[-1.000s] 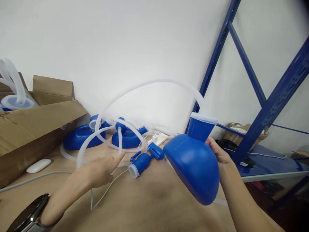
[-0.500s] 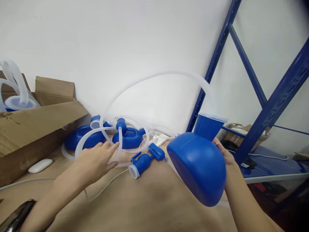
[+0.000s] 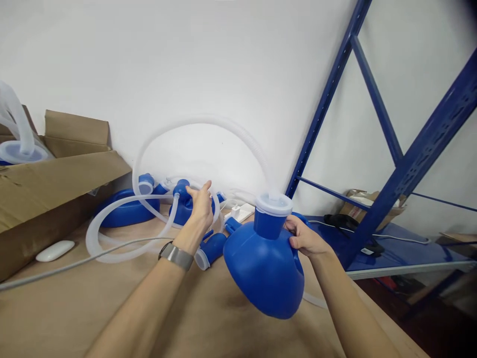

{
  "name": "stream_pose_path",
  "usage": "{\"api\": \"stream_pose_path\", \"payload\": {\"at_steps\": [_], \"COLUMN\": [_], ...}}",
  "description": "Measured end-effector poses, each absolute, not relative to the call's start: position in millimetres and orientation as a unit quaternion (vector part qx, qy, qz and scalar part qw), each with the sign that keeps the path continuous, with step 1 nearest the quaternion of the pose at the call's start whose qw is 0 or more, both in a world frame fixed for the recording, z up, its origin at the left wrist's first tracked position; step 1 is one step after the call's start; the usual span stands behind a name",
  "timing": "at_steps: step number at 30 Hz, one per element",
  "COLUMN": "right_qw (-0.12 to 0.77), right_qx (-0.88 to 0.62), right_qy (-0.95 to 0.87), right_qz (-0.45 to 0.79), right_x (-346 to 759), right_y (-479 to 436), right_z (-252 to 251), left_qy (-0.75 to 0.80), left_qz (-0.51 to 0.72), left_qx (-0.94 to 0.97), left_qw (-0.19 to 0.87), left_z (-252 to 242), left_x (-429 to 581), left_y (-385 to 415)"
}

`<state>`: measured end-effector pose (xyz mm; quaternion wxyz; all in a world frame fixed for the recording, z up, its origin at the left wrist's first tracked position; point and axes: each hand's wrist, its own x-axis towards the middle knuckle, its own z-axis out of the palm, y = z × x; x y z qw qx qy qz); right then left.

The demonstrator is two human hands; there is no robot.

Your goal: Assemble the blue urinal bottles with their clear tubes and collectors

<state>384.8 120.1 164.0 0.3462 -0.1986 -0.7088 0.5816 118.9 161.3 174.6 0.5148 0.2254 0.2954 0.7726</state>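
White wall [image 3: 186,64] backs the brown table [image 3: 208,318] and blue shelving [image 3: 412,166].

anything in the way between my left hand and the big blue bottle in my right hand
Nothing visible clearly blocks your left hand from the big blue bottle. Tubing beside the hand, a smaller blue bottle and the power strip show in that gap, but seem lower or farther back; the bottle's hose arches above.

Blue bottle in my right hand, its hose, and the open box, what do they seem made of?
Blue bottle: probably molded plastic, semi-gloss, with soft highlights. Hose: likely flexible plastic, translucent, faintly ribbed, bending in loops. Open box: seemingly cardboard, matte brown, creased flaps.
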Motion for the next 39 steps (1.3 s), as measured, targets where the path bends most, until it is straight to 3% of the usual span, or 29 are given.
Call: {"api": "stream_pose_path", "payload": {"at_steps": [9, 14, 22, 30, 36, 39], "right_qw": [0.451, 0.467, 0.302, 0.029, -0.040, -0.032], "right_qx": [-0.267, -0.292, -0.283, -0.297, -0.266, -0.253], "right_qy": [-0.628, -0.613, -0.727, -0.832, -0.871, -0.881], "right_qz": [0.575, 0.567, 0.549, 0.468, 0.410, 0.399], "right_x": [405.8, 414.1, 438.1, 379.8, 342.2, 335.7], "right_y": [128.8, 136.3, 144.1, 120.6, 110.4, 111.0], "right_z": [172.0, 171.4, 154.7, 164.3, 168.9, 162.5], "left_qy": [0.325, 0.430, 0.444, 0.499, 0.515, 0.528], "left_qz": [0.728, 0.550, 0.508, 0.457, 0.472, 0.459], "left_qx": [0.285, 0.476, 0.507, 0.588, 0.546, 0.578], "left_qw": [0.532, 0.535, 0.536, 0.444, 0.462, 0.420], "left_z": [176.7, 184.1, 209.7, 204.8, 200.0, 196.8], "left_x": [76.6, 51.7, 25.7, -1.6, 0.4, -0.9], "left_y": [100.1, 63.4, 30.2, 37.1, 47.5, 50.5]}}
